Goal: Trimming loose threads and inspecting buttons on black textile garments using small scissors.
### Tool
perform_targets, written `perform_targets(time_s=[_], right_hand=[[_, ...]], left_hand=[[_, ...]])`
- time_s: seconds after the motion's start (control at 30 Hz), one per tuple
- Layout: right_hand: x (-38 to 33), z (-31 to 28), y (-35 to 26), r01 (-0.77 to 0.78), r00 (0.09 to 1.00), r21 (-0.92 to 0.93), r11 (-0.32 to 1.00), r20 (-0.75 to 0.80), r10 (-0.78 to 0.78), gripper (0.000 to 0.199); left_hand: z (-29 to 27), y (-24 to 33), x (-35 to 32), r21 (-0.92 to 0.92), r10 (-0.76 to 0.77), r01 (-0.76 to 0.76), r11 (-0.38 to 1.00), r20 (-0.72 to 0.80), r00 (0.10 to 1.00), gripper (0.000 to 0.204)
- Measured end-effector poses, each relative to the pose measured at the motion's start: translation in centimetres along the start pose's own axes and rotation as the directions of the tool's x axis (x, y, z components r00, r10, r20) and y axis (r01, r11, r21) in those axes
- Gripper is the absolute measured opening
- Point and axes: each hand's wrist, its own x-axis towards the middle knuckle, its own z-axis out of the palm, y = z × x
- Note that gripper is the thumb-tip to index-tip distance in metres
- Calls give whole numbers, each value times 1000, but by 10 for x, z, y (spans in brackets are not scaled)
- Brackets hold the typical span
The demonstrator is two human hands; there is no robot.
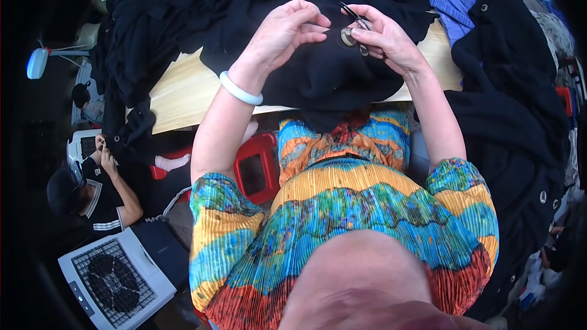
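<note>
Over black cloth (330,73) at the table's near edge, I hold both hands raised close to each other. My left hand (290,33), with a white bangle (240,88) on its wrist, has its thumb and fingers pinched together; whatever is between them is too thin to make out. In my right hand (386,38) is a pair of small thread snips (363,23), dark tips up and to the left. A round, shiny button (348,37) also sits at those fingertips, by the thumb. Part of the snips is hidden by my fingers.
Black garments (153,24) cover much of the pale wooden table (177,95), with more hanging at right (513,122). Blue striped cloth (452,0) lies far right. On the left are a red stool (255,168), a seated person (101,189), a boxy fan (113,275) and a lamp (38,63).
</note>
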Motion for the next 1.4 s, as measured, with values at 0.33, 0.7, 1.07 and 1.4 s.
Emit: perform_targets(time_s=[0.33, 0.7, 1.07, 1.4], right_hand=[[7, -10, 5, -5, 1000, 246, 969, 2, 4, 39], [8, -4, 8, 16, 1000, 236, 972, -18, -12, 39], [6, -7, 10, -21, 999, 289, 957, 37, 11, 37], [-17, 10, -8, 108, 922, -308, 945, -325, -212, 27]], left_hand=[[21, -19, -26, 534, 387, -228, 814, -205, 899, 12], [41, -31, -19, 668, 466, -244, 703, -174, 867, 17], [28, -28, -10, 756, 551, -426, 496, 105, 828, 10], [26, -11, -8, 8, -1, 2, 1000, -57, 998, 8]])
